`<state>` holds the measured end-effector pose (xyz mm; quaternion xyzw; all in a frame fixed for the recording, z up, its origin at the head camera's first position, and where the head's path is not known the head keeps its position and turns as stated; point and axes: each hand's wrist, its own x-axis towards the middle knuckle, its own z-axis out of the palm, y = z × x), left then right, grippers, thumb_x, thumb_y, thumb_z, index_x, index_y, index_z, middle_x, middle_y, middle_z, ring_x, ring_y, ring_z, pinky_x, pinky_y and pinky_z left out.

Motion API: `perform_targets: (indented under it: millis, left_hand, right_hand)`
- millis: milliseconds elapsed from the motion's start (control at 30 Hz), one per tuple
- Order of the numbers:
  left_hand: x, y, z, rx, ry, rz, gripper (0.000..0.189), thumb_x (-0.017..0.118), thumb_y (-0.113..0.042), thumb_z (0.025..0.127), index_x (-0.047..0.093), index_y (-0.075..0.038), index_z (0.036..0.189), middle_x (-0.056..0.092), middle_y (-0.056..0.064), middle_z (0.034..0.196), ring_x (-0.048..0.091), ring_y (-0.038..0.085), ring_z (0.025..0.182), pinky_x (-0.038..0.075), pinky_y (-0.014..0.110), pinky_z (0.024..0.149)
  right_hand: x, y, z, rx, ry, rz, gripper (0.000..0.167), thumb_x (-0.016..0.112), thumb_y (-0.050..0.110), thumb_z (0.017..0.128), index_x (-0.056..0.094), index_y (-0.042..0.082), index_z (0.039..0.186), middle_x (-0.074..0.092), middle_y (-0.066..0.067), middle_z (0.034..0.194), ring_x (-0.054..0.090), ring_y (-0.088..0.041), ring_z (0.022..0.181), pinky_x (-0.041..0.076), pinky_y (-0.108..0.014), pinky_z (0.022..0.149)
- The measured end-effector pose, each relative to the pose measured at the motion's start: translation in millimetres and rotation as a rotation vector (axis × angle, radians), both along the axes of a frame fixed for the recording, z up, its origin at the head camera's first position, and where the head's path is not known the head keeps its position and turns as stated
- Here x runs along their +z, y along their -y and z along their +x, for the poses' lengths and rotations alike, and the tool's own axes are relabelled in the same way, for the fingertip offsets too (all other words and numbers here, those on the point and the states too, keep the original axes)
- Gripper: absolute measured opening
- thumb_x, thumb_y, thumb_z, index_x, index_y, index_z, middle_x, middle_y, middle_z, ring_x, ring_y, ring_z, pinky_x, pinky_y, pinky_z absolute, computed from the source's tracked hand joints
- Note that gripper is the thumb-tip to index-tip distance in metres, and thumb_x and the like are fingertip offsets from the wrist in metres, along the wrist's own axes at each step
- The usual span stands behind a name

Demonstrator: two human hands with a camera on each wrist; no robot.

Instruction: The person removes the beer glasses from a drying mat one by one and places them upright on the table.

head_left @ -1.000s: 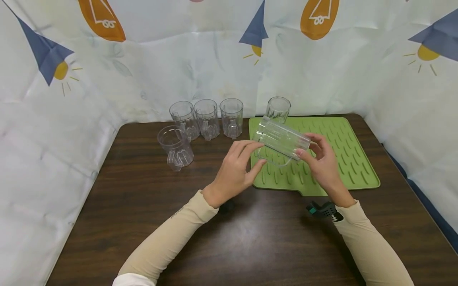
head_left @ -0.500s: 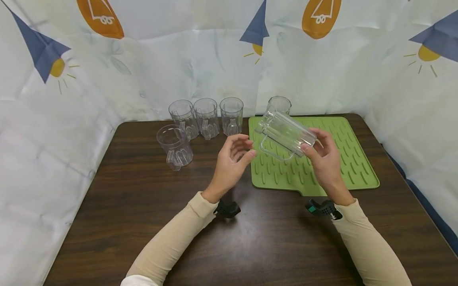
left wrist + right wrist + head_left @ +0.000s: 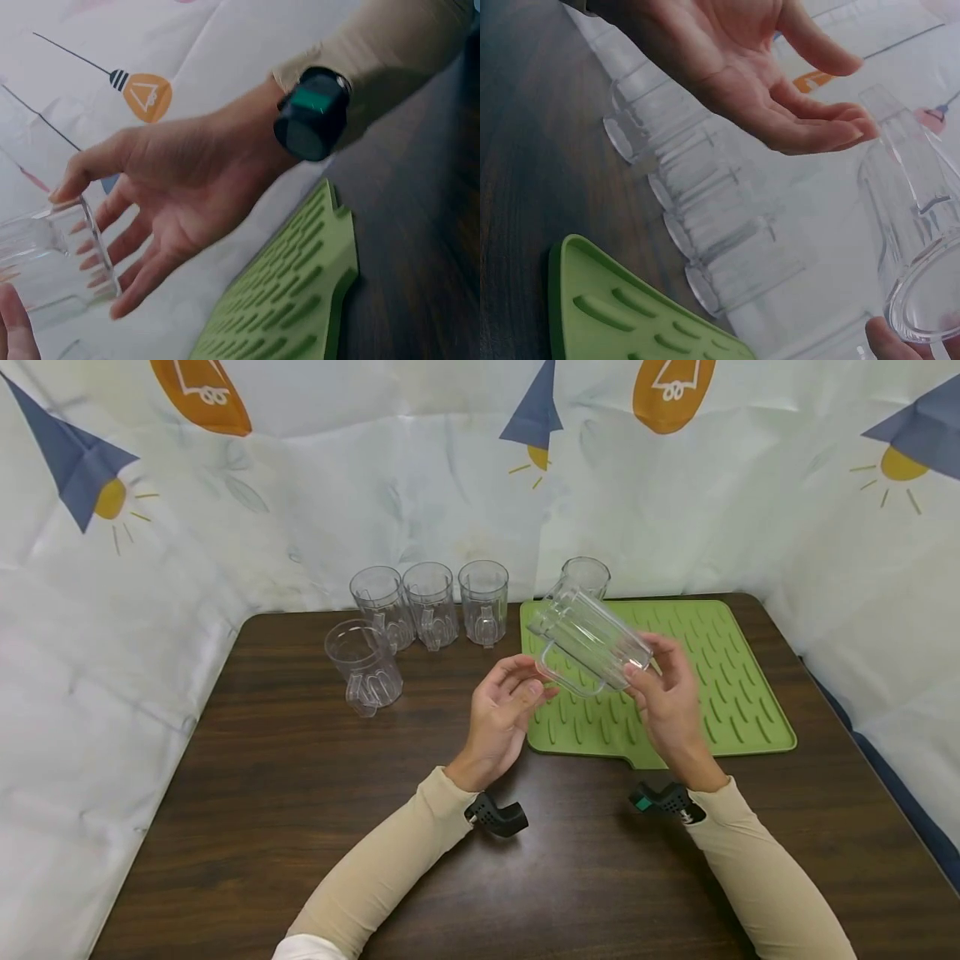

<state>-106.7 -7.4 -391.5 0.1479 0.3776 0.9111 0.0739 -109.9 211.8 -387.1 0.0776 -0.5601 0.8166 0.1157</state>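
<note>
My right hand [image 3: 671, 710] grips a clear mug [image 3: 588, 639] by its base end, thumb on the near side and fingers behind. The mug is held tilted above the green mat, its mouth toward the upper left and its handle [image 3: 570, 681] facing down toward me. My left hand [image 3: 502, 718] is turned palm up, with loosely bent fingers close by the handle. In the right wrist view the left hand [image 3: 757, 82] holds nothing, its fingertips beside the mug [image 3: 900, 217]. The left wrist view shows the right hand [image 3: 180, 180] spread around the mug's base.
Several clear mugs [image 3: 483, 602] stand upright at the back left of the dark wooden table [image 3: 300, 793], handles toward me. Another clear mug [image 3: 588, 575] stands on the green ridged mat [image 3: 738, 693], partly behind the held one. A patterned white sheet [image 3: 337, 485] encloses the table.
My left hand drew back from the mug to the left, then turned palm up and came in toward the handle. The mug has tilted more steeply in my right hand.
</note>
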Motion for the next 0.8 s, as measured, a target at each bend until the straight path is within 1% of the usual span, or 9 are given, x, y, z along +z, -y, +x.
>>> perform_targets:
  millis: [67, 167, 233, 333, 433, 533, 667, 800]
  left_hand:
    - [-1.1, -3.9, 0.8, -0.018, 0.016, 0.029, 0.029, 0.05, 0.009, 0.1, 0.059, -0.011, 0.118, 0.068, -0.002, 0.11, 0.069, 0.012, 0.106, 0.059, 0.03, 0.102]
    - [-3.0, -9.7, 2.2, -0.04, 0.038, 0.062, 0.02, 0.059, 0.003, 0.101, 0.061, -0.011, 0.115, 0.07, -0.001, 0.108, 0.07, 0.013, 0.106, 0.059, 0.03, 0.103]
    - [-4.1, -13.1, 3.0, -0.05, 0.054, 0.081, 0.016, 0.061, 0.0, 0.101, 0.062, -0.011, 0.112, 0.071, -0.001, 0.107, 0.07, 0.013, 0.107, 0.059, 0.031, 0.104]
    - [-4.8, -17.2, 3.8, -0.052, 0.083, 0.098, 0.017, 0.057, 0.001, 0.103, 0.063, -0.013, 0.108, 0.071, -0.002, 0.107, 0.071, 0.013, 0.108, 0.058, 0.032, 0.105]
    - [-4.0, -20.4, 4.1, -0.035, 0.11, 0.115, 0.025, 0.049, 0.005, 0.104, 0.062, -0.015, 0.106, 0.069, -0.004, 0.106, 0.071, 0.012, 0.107, 0.058, 0.033, 0.105]
    - [-3.4, -23.1, 4.0, -0.014, 0.134, 0.135, 0.029, 0.046, 0.007, 0.105, 0.062, -0.017, 0.104, 0.068, -0.005, 0.105, 0.07, 0.011, 0.104, 0.059, 0.032, 0.104]
    - [-2.6, -26.8, 3.4, -0.008, 0.153, 0.154, 0.03, 0.047, 0.006, 0.104, 0.064, -0.018, 0.106, 0.068, -0.007, 0.103, 0.07, 0.01, 0.102, 0.059, 0.03, 0.101]
    - [-3.2, -29.4, 2.5, -0.006, 0.167, 0.161, 0.03, 0.05, 0.007, 0.103, 0.066, -0.017, 0.11, 0.069, -0.007, 0.103, 0.072, 0.009, 0.101, 0.06, 0.028, 0.099]
  right_hand:
    - [-1.2, 1.6, -0.1, -0.003, 0.006, -0.014, 0.042, 0.054, -0.009, 0.096, 0.055, 0.015, 0.13, 0.052, -0.007, 0.132, 0.064, -0.015, 0.113, 0.064, -0.023, 0.088]
    - [-2.8, 3.2, -0.2, -0.007, 0.01, -0.023, 0.041, 0.054, -0.008, 0.096, 0.055, 0.015, 0.13, 0.05, -0.007, 0.133, 0.062, -0.015, 0.114, 0.063, -0.023, 0.088]
    - [-3.8, 4.0, -0.4, -0.007, 0.009, -0.027, 0.041, 0.054, -0.008, 0.096, 0.055, 0.015, 0.13, 0.05, -0.007, 0.134, 0.063, -0.015, 0.115, 0.063, -0.023, 0.089]
    - [-5.6, 5.1, -0.6, -0.007, 0.008, -0.026, 0.042, 0.054, -0.009, 0.096, 0.054, 0.015, 0.13, 0.05, -0.007, 0.134, 0.063, -0.015, 0.115, 0.063, -0.023, 0.091]
    - [-7.5, 6.2, -1.1, -0.007, 0.011, -0.03, 0.041, 0.054, -0.009, 0.096, 0.055, 0.015, 0.13, 0.051, -0.007, 0.133, 0.065, -0.015, 0.116, 0.063, -0.024, 0.091]
    - [-9.6, 7.1, -1.6, -0.007, 0.012, -0.034, 0.041, 0.054, -0.009, 0.096, 0.055, 0.014, 0.13, 0.051, -0.007, 0.132, 0.065, -0.015, 0.115, 0.063, -0.025, 0.091]
    - [-12.2, 7.6, -2.3, -0.011, 0.015, -0.042, 0.039, 0.054, -0.008, 0.096, 0.055, 0.012, 0.13, 0.051, -0.008, 0.132, 0.066, -0.016, 0.113, 0.063, -0.024, 0.09]
    - [-14.1, 7.1, -2.7, -0.009, 0.02, -0.05, 0.038, 0.054, -0.007, 0.097, 0.054, 0.012, 0.131, 0.05, -0.009, 0.132, 0.066, -0.016, 0.113, 0.063, -0.024, 0.089]
